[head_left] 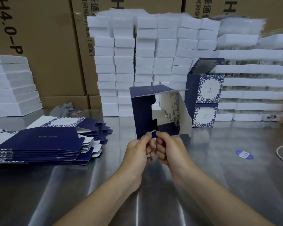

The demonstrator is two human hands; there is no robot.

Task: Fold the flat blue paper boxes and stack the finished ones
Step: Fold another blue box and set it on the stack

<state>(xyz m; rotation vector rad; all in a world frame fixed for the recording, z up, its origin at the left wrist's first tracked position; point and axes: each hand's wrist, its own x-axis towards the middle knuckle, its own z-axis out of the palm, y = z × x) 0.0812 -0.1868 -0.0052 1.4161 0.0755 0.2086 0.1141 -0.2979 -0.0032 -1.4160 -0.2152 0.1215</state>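
Left hand (138, 150) and right hand (170, 150) fingers (147, 136) pinch one half-folded box (141, 111) (two finished boxes (205, 91) stacked behind).

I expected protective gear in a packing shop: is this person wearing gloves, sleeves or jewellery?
No. The left hand and right hand are bare: no gloves, and no ring, watch or wristband shows. Both forearms are uncovered down to the picture's edge; no sleeve is in view.

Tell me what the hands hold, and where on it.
Left hand and right hand both pinch the half-folded blue box at its lower near edge, side by side.
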